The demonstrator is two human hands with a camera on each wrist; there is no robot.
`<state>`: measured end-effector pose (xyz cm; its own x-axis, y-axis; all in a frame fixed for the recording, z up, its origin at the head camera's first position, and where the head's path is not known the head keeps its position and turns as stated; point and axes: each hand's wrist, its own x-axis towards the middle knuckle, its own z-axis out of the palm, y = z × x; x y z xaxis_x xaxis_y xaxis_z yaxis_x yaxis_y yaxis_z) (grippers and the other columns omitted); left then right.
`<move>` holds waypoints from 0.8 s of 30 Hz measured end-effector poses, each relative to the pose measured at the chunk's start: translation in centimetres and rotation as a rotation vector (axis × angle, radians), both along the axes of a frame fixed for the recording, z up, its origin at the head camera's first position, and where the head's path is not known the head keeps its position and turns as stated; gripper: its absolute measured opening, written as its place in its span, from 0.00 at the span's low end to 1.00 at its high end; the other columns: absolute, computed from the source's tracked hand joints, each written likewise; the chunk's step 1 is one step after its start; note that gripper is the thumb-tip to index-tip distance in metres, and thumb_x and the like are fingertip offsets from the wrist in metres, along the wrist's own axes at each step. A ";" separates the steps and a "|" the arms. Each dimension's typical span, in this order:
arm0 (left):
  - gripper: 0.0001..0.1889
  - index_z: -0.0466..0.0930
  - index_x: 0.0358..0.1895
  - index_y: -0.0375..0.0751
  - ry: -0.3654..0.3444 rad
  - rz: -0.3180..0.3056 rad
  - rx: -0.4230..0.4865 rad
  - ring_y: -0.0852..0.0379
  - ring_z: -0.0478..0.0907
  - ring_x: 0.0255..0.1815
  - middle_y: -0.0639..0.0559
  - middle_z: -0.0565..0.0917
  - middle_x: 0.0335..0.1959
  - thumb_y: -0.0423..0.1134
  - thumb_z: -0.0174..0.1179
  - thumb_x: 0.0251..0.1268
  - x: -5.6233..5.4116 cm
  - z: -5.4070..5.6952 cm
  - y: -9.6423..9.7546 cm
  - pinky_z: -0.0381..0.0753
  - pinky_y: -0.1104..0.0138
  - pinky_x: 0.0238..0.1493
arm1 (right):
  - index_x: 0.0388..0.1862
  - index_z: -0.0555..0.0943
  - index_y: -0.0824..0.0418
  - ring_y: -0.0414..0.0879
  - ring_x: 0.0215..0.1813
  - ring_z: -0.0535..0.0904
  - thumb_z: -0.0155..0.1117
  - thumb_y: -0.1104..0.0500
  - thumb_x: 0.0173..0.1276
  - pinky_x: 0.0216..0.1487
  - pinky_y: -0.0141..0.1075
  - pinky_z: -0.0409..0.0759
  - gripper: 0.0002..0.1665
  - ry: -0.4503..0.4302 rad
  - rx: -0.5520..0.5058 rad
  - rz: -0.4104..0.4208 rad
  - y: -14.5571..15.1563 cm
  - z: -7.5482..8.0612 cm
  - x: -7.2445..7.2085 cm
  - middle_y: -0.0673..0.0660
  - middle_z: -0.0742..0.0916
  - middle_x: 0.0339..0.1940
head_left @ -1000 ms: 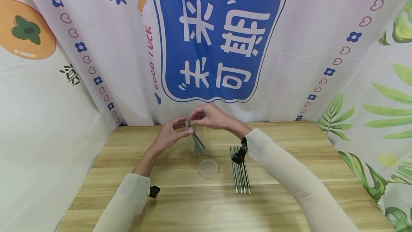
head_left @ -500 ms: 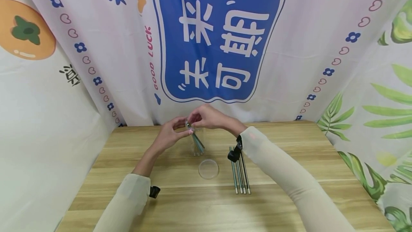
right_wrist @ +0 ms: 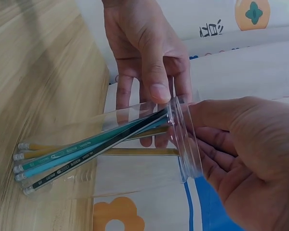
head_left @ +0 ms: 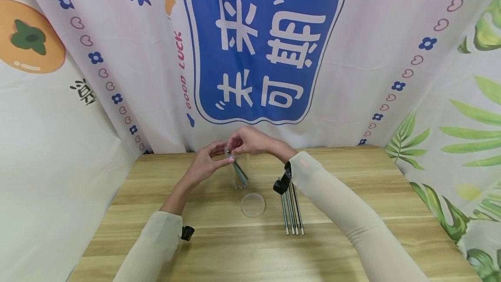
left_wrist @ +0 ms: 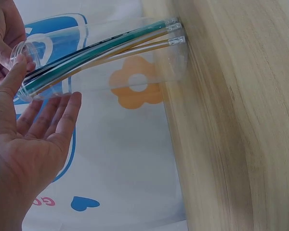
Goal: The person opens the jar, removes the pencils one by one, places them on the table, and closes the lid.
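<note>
We see a clear jar (right_wrist: 106,111) stretching across the view, its mouth toward the right. Inside, pencils lie at crossing slants: a green one (right_wrist: 77,147), a light blue one (right_wrist: 53,165), a black one (right_wrist: 67,168) and yellow ones (right_wrist: 149,151), their eraser ends gathered at the jar's base. From above, the left hand (right_wrist: 151,53) holds the neck, thumb in front and fingers behind. At the right, the right hand (right_wrist: 250,154) has its fingers at the mouth; we cannot tell what they pinch. Around them are a wooden tabletop (right_wrist: 43,57) and pale cloth with an orange flower (right_wrist: 119,211).
</note>
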<state>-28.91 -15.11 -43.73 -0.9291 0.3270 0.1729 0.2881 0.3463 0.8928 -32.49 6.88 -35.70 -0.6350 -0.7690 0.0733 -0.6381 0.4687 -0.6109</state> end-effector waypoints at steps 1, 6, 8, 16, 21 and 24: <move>0.35 0.75 0.73 0.36 0.000 -0.001 0.004 0.40 0.78 0.71 0.39 0.82 0.68 0.45 0.76 0.66 0.0 0.0 0.0 0.80 0.46 0.71 | 0.46 0.90 0.66 0.41 0.43 0.88 0.72 0.69 0.71 0.49 0.29 0.87 0.07 -0.002 0.002 0.000 0.0 0.0 0.0 0.55 0.92 0.40; 0.35 0.74 0.73 0.37 -0.007 -0.003 0.009 0.39 0.77 0.71 0.39 0.81 0.68 0.44 0.76 0.66 -0.1 -0.1 0.0 0.80 0.45 0.71 | 0.47 0.90 0.66 0.42 0.43 0.88 0.72 0.69 0.71 0.48 0.29 0.87 0.07 -0.011 0.005 0.010 -0.1 0.0 -0.1 0.56 0.92 0.41; 0.35 0.74 0.74 0.37 -0.012 -0.001 0.007 0.39 0.77 0.71 0.39 0.81 0.69 0.43 0.76 0.67 -0.1 -0.1 0.0 0.80 0.46 0.70 | 0.47 0.90 0.66 0.42 0.43 0.88 0.73 0.69 0.71 0.48 0.29 0.87 0.07 -0.016 0.003 0.014 -0.1 0.0 -0.2 0.56 0.93 0.41; 0.34 0.71 0.75 0.31 -0.029 0.007 -0.007 0.35 0.76 0.72 0.34 0.79 0.70 0.36 0.73 0.70 0.0 0.2 0.3 0.79 0.44 0.71 | 0.47 0.91 0.66 0.42 0.43 0.89 0.73 0.69 0.70 0.48 0.29 0.88 0.08 -0.031 0.006 0.022 -0.3 -0.1 -0.6 0.56 0.93 0.42; 0.33 0.72 0.74 0.30 -0.030 0.003 -0.008 0.35 0.76 0.72 0.33 0.79 0.69 0.35 0.72 0.70 1.4 1.9 0.7 0.79 0.45 0.71 | 0.46 0.92 0.66 0.41 0.42 0.89 0.74 0.69 0.70 0.48 0.28 0.87 0.07 -0.017 0.025 0.022 -0.5 0.0 -0.6 0.56 0.93 0.41; 0.32 0.72 0.74 0.30 -0.018 0.001 -0.009 0.34 0.76 0.72 0.33 0.79 0.69 0.35 0.72 0.70 2.1 2.6 0.8 0.80 0.45 0.70 | 0.45 0.92 0.66 0.40 0.42 0.89 0.74 0.68 0.70 0.47 0.28 0.87 0.07 -0.017 0.030 0.020 -0.6 0.0 -0.6 0.55 0.93 0.40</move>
